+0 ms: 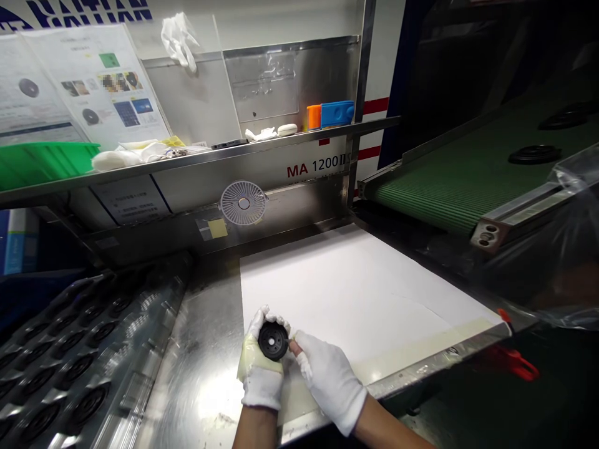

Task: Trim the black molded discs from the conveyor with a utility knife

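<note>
A round black ribbed plastic part point(266, 350) with a small pale hole at its centre is held up in my left hand point(262, 381). That hand wears a white glove with a yellowish cover over the palm, and its fingers wrap the part's edge. My right hand point(331, 377), also in a white glove with a bare fingertip showing, is closed in a pinch right at the part's right edge. Whatever sits between those fingers is too small to make out. Both hands are above the near left corner of a white sheet point(337, 280) on the metal bench.
To the left, a clear tray point(133, 340) holds several black round parts. A green conveyor belt point(440, 181) carries more black parts on the right. Behind the bench, a shelf point(196, 156) bears a green bin point(47, 163); a small fan point(243, 203) is below it. Red-handled tool point(515, 362) at right edge.
</note>
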`<state>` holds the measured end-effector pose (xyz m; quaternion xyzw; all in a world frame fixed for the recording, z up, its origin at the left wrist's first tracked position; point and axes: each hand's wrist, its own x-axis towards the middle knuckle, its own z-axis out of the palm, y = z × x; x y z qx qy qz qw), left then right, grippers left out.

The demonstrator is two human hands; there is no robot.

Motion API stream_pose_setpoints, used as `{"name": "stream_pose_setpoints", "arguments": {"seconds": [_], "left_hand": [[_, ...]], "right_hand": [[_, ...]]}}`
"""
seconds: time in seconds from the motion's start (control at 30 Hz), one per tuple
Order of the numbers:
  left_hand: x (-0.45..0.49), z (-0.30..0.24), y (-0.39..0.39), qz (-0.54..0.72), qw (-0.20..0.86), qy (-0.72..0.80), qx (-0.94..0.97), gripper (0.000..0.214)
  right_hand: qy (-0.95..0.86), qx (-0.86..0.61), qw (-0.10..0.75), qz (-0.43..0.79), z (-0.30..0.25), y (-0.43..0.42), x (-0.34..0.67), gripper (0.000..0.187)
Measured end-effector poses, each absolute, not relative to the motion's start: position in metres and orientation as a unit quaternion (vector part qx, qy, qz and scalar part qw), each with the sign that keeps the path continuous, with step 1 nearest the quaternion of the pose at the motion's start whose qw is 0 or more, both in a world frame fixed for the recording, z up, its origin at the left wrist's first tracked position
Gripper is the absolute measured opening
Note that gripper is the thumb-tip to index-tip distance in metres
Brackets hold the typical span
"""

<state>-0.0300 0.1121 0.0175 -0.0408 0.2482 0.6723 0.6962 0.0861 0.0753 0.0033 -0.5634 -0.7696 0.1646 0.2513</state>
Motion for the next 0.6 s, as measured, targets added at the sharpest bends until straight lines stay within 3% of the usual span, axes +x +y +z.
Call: {"name": "stream_pose_setpoints", "arguments": {"seconds": [0.4,0.6], "left_hand": [[-0.030,0.014,0.113,0.713,0.657,0.242,-0.034,0.008],[-0.034,0.019,0.104,0.665,0.690,0.283,0.023,0.033]], "right_hand": [[-0.778,-0.562,0.239,0.146,0.003,0.065,0.074,0.022],[-0.772,-0.560,0.259,0.152,0.007,0.073,0.082,0.020]]}}
